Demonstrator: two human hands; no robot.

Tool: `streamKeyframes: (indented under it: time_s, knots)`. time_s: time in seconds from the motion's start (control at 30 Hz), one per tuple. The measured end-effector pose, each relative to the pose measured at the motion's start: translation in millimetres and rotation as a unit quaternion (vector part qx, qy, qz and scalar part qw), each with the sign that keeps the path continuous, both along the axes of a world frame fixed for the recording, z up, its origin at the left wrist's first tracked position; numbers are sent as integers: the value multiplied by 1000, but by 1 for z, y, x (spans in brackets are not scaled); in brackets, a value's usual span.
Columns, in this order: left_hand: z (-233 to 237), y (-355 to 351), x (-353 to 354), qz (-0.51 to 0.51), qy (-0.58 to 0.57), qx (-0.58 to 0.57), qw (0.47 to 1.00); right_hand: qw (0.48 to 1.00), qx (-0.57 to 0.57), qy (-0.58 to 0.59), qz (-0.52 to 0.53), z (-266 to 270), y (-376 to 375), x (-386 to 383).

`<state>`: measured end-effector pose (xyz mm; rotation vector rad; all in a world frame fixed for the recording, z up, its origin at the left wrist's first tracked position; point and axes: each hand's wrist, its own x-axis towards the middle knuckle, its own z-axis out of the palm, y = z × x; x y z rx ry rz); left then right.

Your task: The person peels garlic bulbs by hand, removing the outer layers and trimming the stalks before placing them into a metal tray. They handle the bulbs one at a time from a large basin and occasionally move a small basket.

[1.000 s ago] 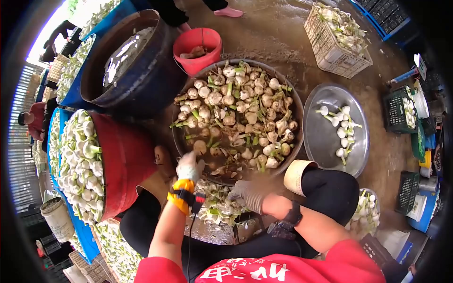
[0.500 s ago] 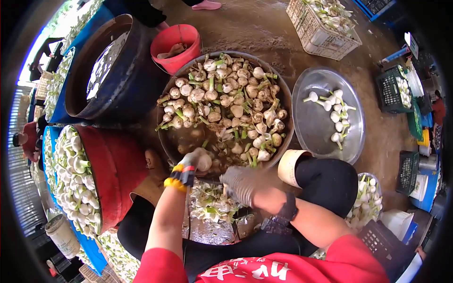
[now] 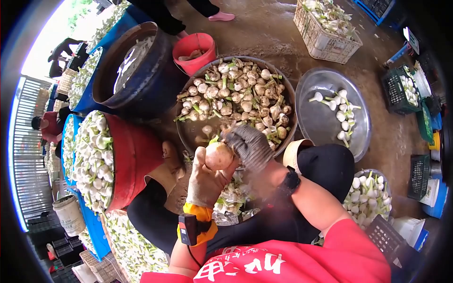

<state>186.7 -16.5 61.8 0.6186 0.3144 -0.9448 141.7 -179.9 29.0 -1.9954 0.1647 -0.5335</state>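
Note:
My left hand [image 3: 207, 177], in a pale glove with a yellow cuff, holds a large garlic bulb [image 3: 219, 156] with its fingers cupped around it from below. Green shows at the bulb's top edge. Close against the bulb's right side is my right hand [image 3: 250, 145], in a grey glove, its fingers curled; whatever they grip is hidden. Both hands are above the near rim of a wide metal basin [image 3: 183, 133] with unpeeled garlic bulbs [image 3: 245, 106] in shallow brown water. Between my legs lie peelings and cut stalks [image 3: 231, 198].
At right stands a silver basin [image 3: 314, 120] with several white garlic bulbs. A red tub [image 3: 134, 158] heaped with garlic is at left, a blue drum [image 3: 155, 78] behind it. Farther back are a red bucket [image 3: 194, 61], a crate [image 3: 325, 42] and another person's foot [image 3: 222, 17].
My left hand has turned palm up and lifted the bulb from the basin's near edge toward me. The right hand has moved up beside it. The view has shifted slightly left.

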Motion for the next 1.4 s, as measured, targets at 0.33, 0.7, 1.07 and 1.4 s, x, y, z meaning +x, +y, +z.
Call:
streamKeyframes:
  time_s: [0.33,0.7,1.07,1.4]
  knots:
    - [-10,17,-12,1,-73,-2,997,968,-229,-86,58,14,5,-24]
    - [20,40,-3,-231,-170,3,958,997,57,41,-28,-3,8,-7]
    - [24,46,-13,-85,-97,-14,992,987,-117,109,33,3,1,-18]
    - [-10,18,-16,23,-21,91,995,972,-210,-59,89,13,23,-31]
